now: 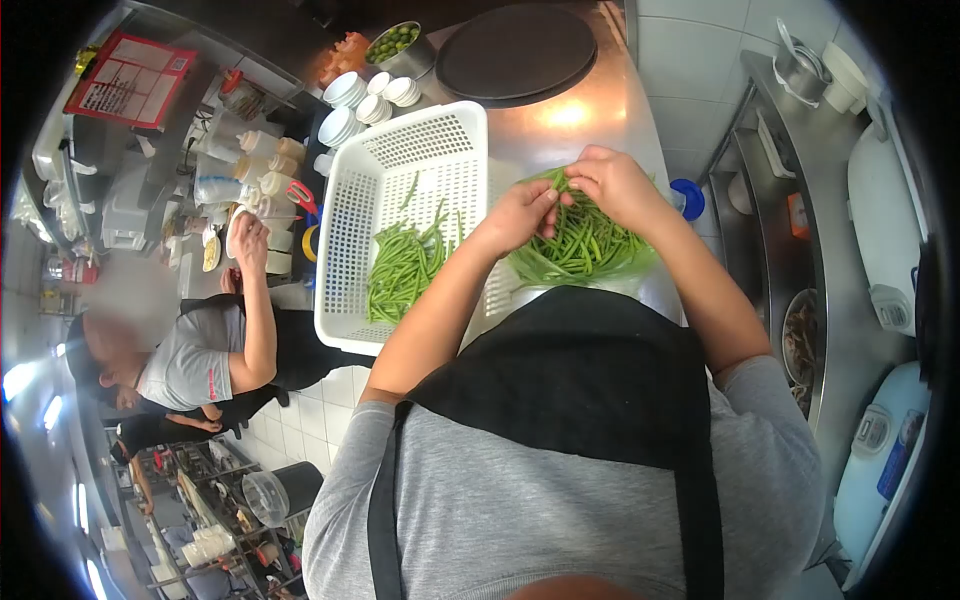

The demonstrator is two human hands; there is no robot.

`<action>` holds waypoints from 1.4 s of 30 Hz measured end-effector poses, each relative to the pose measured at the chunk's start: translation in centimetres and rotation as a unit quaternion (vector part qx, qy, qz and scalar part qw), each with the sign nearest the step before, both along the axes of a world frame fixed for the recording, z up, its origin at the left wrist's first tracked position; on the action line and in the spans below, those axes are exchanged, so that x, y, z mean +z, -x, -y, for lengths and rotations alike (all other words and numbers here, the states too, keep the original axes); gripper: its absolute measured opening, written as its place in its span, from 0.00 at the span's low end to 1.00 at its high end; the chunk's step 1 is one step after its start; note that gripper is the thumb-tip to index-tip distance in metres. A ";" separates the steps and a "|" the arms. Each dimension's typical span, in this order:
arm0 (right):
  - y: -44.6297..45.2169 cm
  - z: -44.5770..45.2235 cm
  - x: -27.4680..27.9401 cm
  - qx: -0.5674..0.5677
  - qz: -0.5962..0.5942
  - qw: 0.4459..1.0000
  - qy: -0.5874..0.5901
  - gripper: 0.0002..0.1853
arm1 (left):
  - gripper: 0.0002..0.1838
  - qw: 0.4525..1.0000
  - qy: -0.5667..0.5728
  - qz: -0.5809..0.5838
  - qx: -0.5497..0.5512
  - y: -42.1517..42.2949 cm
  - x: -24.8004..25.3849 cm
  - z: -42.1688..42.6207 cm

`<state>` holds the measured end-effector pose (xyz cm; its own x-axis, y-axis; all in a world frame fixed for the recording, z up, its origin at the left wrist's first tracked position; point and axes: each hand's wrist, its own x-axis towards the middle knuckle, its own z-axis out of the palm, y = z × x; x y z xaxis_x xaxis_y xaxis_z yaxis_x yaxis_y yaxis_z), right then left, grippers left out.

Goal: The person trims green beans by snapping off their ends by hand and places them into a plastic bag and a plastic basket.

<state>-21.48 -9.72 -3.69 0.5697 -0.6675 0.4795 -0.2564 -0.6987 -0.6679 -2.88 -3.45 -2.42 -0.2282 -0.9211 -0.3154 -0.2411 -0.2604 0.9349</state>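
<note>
Both my hands meet over a clear plastic bag [640, 268] full of green beans [585, 240] on the steel counter. The fingers of my left hand [520, 213] are pinched together on a green bean. My right hand [612, 185] has its fingertips closed on a bean too, just beside the left one. To the left of the bag is a white perforated basket [340, 230] with a loose heap of green beans [402, 268] at its near end and a few stray ones farther up.
Black round trays [516, 52], a metal container of small green fruits [393, 42] and stacked white bowls [340, 127] sit at the counter's far end. A co-worker [195, 355] stands at the left. Steel shelving [800, 190] is on the right.
</note>
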 end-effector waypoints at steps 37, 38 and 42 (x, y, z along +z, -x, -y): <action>0.3 -2.1 -3.9 -0.017 -0.005 1.000 -0.005 0.05 | 0.07 0.912 0.036 -0.335 0.236 -2.3 -0.1 -1.1; -0.3 -2.7 -3.5 -0.005 0.030 0.986 -0.163 0.07 | 0.07 0.915 0.041 -0.328 0.230 -2.3 -0.1 -1.2; -2.5 -3.5 -1.6 0.056 0.018 0.989 -0.133 0.08 | 0.06 0.935 0.061 -0.280 0.210 -1.8 0.2 -1.6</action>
<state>-19.00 -6.19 -5.33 0.6324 -0.7069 0.3168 -0.1602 -0.5194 -0.8394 -1.08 -1.89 -2.25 0.0638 -0.9880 -0.1407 0.3939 -0.1046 0.9132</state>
